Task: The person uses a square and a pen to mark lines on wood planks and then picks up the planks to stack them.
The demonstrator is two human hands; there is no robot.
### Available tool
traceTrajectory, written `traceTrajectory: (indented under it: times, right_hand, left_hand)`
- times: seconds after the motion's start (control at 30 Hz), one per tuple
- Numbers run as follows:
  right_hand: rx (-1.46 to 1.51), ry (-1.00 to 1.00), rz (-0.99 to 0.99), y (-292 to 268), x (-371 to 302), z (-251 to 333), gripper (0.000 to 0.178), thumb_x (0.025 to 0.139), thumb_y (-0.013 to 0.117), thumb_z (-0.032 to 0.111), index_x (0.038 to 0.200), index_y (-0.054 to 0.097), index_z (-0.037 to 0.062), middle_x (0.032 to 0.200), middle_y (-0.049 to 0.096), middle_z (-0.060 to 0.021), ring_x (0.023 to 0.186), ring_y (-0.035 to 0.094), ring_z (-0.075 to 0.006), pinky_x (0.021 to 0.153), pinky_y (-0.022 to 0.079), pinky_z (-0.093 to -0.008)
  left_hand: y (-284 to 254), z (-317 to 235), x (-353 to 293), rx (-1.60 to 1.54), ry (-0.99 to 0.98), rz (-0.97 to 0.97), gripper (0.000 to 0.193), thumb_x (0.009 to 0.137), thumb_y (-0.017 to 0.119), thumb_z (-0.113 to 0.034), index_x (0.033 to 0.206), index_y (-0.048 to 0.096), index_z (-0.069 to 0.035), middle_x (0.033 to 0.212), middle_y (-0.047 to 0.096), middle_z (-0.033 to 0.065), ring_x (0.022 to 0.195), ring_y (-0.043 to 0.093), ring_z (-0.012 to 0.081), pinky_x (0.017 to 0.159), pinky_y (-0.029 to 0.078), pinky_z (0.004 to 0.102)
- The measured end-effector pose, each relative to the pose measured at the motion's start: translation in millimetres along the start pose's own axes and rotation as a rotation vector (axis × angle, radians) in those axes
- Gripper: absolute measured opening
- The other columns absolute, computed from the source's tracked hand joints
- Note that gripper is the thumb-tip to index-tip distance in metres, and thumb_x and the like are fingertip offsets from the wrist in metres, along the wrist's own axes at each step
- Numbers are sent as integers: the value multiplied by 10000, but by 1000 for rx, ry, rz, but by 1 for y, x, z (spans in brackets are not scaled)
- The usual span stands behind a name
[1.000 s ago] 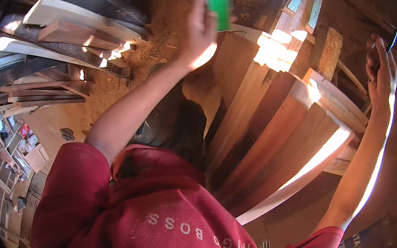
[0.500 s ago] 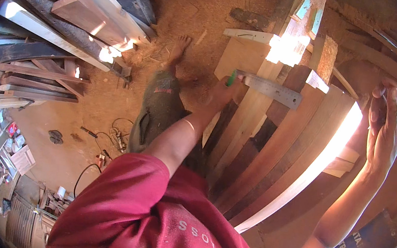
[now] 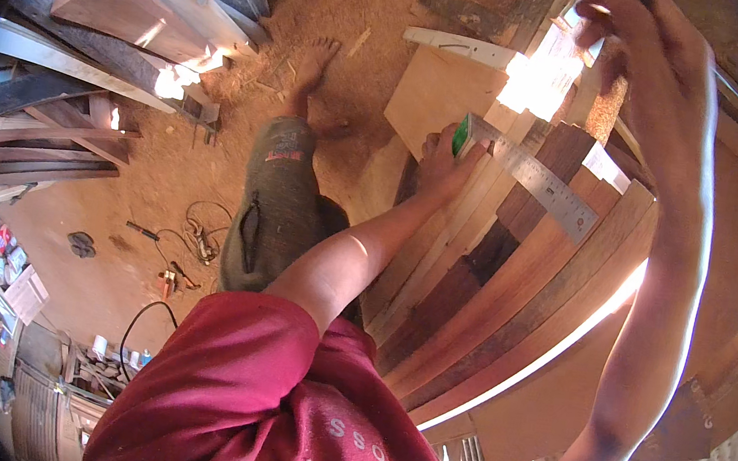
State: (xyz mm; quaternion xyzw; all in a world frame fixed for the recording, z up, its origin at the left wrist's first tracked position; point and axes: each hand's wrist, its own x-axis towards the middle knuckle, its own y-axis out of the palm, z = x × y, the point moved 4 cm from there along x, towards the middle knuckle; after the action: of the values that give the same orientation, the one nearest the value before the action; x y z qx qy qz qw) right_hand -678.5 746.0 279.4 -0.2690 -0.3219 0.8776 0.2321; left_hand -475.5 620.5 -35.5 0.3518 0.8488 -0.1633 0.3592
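My left hand (image 3: 449, 162) is closed on the green-edged stock of a try square (image 3: 537, 176). The square's metal blade, marked with a scale, lies slantwise across several long wooden boards (image 3: 482, 281) laid side by side. My right hand (image 3: 644, 52) is raised at the upper right, over the far ends of the boards. Its fingers are curled, and a small dark thing shows at its top; what it is I cannot make out. A bright patch of sunlight falls on the wood beside the right fingers.
Stacked timber (image 3: 138, 13) leans at the left. A bare foot (image 3: 316, 63) stands on the sawdust-covered floor. Cables and a power tool (image 3: 202, 238) lie on the floor left of my leg. A pale board (image 3: 424, 85) sticks out beyond the left hand.
The right hand has swung from the far right, where it held a thin dark thing, up and leftward over the boards. The left hand and the square have shifted slightly right, the blade slanting more.
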Motion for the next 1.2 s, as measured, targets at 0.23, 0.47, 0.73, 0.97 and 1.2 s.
traceTrajectory:
  times: [0.23, 0.47, 0.73, 0.97, 1.2]
  right_hand:
    - [-552, -600, 210, 54, 29, -11, 274, 975, 579, 204, 825, 560, -25, 725, 572, -206, 656, 586, -380, 642, 458, -484]
    - [-572, -262, 353, 66, 53, -43, 340, 963, 608, 284, 955, 588, -56, 830, 633, -280, 785, 641, -437, 699, 479, -506]
    - [-628, -272, 281, 73, 54, -52, 376, 946, 624, 306, 924, 618, -70, 841, 656, -286, 834, 662, -447, 721, 503, -499]
    - [-664, -286, 333, 76, 71, -61, 388, 927, 641, 324, 954, 628, -63, 842, 660, -297, 843, 670, -449, 711, 504, -517]
    - [-636, -188, 341, 87, 83, -81, 337, 919, 596, 303, 946, 663, -26, 837, 666, -302, 849, 676, -457, 741, 527, -527]
  left_hand:
    - [-1, -8, -5, 16, -40, -68, 763, 867, 660, -602, 1415, 501, -96, 1299, 514, 269, 1279, 429, 427, 1082, 361, 518]
    - [8, 6, 2, 57, -8, -27, 904, 837, 587, -736, 1503, 365, -167, 1394, 405, 247, 1333, 364, 430, 1086, 318, 587]
    - [9, 3, 4, 70, -6, -41, 879, 852, 595, -713, 1492, 373, -152, 1363, 425, 237, 1307, 391, 434, 1071, 331, 594]
    - [7, 0, 2, 76, 58, -133, 706, 890, 669, -536, 1413, 490, -97, 1287, 536, 254, 1238, 472, 436, 1039, 398, 543]
    - [5, -4, 1, 43, 54, -129, 716, 878, 692, -525, 1407, 487, -88, 1278, 521, 269, 1211, 479, 438, 1032, 404, 533]
